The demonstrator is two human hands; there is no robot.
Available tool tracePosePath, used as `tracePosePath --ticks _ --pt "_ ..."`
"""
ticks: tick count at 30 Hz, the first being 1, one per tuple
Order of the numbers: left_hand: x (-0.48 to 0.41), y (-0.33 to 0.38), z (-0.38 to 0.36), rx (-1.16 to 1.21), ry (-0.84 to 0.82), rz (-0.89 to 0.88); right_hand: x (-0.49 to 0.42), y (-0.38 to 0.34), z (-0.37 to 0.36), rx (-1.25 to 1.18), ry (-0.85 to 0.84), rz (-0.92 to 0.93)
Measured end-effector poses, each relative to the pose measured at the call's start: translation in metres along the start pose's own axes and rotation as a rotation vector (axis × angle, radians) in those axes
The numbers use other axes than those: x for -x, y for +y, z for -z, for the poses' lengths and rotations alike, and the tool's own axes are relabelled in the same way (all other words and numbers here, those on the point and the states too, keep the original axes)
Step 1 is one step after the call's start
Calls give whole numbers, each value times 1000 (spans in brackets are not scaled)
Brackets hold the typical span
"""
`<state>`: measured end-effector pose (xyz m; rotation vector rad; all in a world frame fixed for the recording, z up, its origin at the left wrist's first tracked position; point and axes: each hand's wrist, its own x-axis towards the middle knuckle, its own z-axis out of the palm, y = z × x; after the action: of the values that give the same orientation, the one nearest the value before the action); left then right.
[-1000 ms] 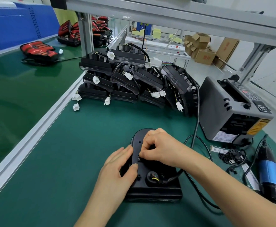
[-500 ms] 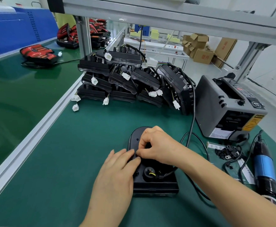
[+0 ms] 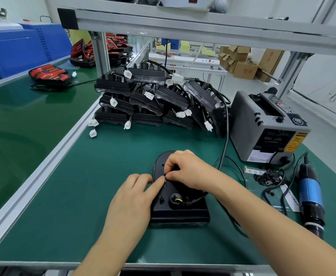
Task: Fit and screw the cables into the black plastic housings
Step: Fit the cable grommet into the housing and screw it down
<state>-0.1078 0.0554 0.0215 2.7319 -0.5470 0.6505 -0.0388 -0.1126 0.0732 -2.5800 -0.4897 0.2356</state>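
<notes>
A black plastic housing [image 3: 180, 212] lies flat on the green mat in front of me. A black cable [image 3: 224, 136] runs from its round port, where yellow wires show, off to the back right. My left hand [image 3: 131, 202] rests against the housing's left edge, its fingertips touching the top face. My right hand [image 3: 187, 169] lies over the housing's upper half, thumb and forefinger pinched on something small at the left rim; what it is stays hidden.
A pile of black housings [image 3: 155, 98] with white connectors sits at the back. A grey tape dispenser [image 3: 266, 126] stands at the right, with a blue electric screwdriver [image 3: 310, 198] and small black parts [image 3: 266, 176] on a bag nearby. An aluminium rail [image 3: 43, 170] borders the left.
The view has shifted slightly. My left fingers slid up to meet my right fingertips at the housing's left rim. The housing has stayed in place.
</notes>
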Motion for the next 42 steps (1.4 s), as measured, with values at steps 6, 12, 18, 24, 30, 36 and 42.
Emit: tracePosePath --ticks 6,12,18,24,30,36,42 --pt "2 -2 -4 -142 35 -11 -1 2 -1 1 5 7" --pt "-4 -3 -7 -151 71 -52 -6 22 32 -87 441 -61" --pt "-5 -4 -12 -114 45 -25 -30 80 106 -278 840 -483" --pt "-4 -6 -16 -82 48 -14 -57 84 127 -1216 626 -550" --pt "-5 -8 -18 -41 81 -32 -61 76 123 -1549 807 -213" --pt "-6 -8 -18 -39 92 -39 -62 70 129 -1426 778 -314" --pt "-6 -7 -18 -32 106 -40 -53 58 125 -1346 609 -119"
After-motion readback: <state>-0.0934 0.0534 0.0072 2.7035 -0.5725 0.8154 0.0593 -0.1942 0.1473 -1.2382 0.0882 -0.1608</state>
